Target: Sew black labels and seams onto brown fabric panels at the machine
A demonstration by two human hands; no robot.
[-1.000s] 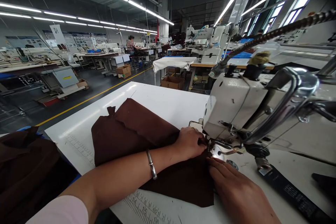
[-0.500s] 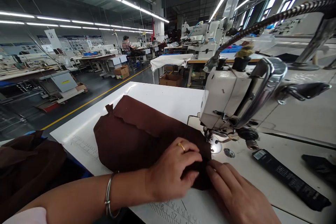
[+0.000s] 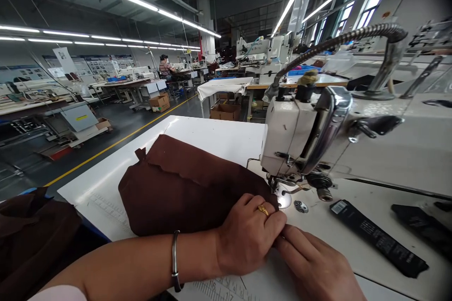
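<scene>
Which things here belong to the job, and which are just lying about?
In use: left hand, right hand, brown sheet material, sewing machine.

Apparently just lying about: brown material pile, black printed strip, black piece beyond it.

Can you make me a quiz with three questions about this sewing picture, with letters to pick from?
1. Where does the dark brown material lie?
A. In a cardboard box
B. On the white table by the sewing machine
C. On the floor

2. What colour is the ring on the left hand?
A. Blue
B. Red
C. Gold

3. What is the left hand doing?
A. Holding scissors
B. Resting on the material, next to the right hand
C. Waving in the air

Answers:
1. B, because it lies on the tabletop beside the needle.
2. C, because the ring looks yellow-gold.
3. B, because the hand lies on the material, holding no tool.
</scene>
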